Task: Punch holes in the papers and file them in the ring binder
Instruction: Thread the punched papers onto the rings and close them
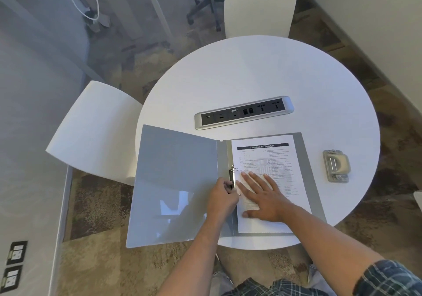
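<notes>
Round table (262,72); right fingers (253,178) flat on paper (283,158)

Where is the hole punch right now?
The hole punch sits on the round table at the right of the head view, just right of the open binder, untouched by either hand.

The open binder (178,186) lies at the table's (262,72) lower edge, papers (269,158) on its right half; the hole punch (336,166) right of it; the socket strip (244,112) above.
</notes>
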`<state>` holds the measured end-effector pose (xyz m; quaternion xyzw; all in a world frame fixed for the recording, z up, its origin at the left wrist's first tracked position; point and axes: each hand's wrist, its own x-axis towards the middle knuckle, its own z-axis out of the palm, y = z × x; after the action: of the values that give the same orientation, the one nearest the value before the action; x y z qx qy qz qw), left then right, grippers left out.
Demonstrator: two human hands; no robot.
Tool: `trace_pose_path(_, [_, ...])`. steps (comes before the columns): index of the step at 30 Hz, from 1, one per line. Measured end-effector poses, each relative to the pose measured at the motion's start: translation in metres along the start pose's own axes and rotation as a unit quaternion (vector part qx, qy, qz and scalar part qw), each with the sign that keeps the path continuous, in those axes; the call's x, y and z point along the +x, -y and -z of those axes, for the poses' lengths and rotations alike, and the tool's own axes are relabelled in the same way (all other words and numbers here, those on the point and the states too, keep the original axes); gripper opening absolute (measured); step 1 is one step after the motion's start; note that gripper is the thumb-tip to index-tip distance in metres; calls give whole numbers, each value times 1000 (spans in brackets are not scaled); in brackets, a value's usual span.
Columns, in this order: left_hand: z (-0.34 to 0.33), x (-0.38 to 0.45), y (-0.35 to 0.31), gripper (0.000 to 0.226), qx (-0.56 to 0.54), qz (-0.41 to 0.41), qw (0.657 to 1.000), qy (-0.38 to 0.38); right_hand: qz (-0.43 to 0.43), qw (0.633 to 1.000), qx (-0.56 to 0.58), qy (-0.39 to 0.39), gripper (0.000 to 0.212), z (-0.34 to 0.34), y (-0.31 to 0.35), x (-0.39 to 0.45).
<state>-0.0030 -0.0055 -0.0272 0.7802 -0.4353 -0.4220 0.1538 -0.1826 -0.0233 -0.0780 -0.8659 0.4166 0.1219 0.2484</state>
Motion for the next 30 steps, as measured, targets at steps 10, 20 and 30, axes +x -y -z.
trace_pose_path(10, [3, 12, -21, 20, 54, 73, 995, -28, 2, 999, -1, 36, 107, 8, -4, 4])
trace_pose_path(20, [-2, 13, -33, 14, 144, 3, 987, -64, -1, 999, -8, 44, 108, 12, -3, 7])
trace_pose_path(30, [5, 16, -38, 19, 168, 29, 985, -31, -3, 999, -13, 49, 108, 16, -2, 7])
